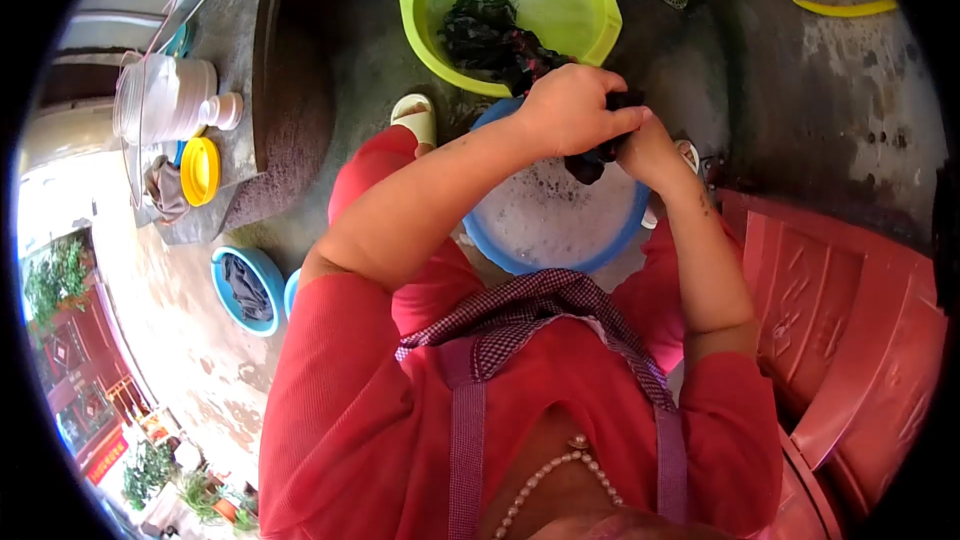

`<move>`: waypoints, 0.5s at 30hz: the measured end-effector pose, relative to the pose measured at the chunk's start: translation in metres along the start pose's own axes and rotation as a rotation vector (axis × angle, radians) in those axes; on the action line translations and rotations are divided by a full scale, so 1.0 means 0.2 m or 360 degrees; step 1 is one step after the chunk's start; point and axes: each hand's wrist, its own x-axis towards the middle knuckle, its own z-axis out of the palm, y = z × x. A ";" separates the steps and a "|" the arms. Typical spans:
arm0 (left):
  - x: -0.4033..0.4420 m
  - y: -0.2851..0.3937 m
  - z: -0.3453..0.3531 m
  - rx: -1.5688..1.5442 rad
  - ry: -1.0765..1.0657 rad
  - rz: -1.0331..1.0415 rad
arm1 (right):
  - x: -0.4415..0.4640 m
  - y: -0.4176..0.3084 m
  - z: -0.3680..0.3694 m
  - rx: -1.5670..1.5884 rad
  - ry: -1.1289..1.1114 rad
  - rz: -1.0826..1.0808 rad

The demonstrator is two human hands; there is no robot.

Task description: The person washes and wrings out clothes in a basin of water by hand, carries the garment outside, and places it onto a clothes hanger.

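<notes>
Dark cloth (585, 168) bunches in left hand (572, 105) and right hand (652, 152) (over suds (550, 215)).

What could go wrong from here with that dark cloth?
The left hand and right hand grip the dark cloth above the suds, so it could slip in. Its other end lies in the green basin; a hard tug might splash water onto the nearby slipper.
</notes>
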 end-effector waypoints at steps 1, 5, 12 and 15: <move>0.00 -0.01 -0.01 -0.0003 0.0003 0.0018 | 0.00 -0.01 0.01 0.0008 0.0000 -0.0026; 0.00 -0.02 -0.01 0.0114 -0.0051 0.0047 | 0.02 0.02 0.02 0.0082 -0.0041 -0.0058; -0.03 0.01 -0.02 0.0172 0.0091 0.0146 | 0.01 0.00 0.01 0.0118 -0.0055 -0.0042; -0.04 0.00 -0.03 0.0105 0.0160 0.0234 | 0.03 -0.03 0.00 0.0125 -0.0178 0.0072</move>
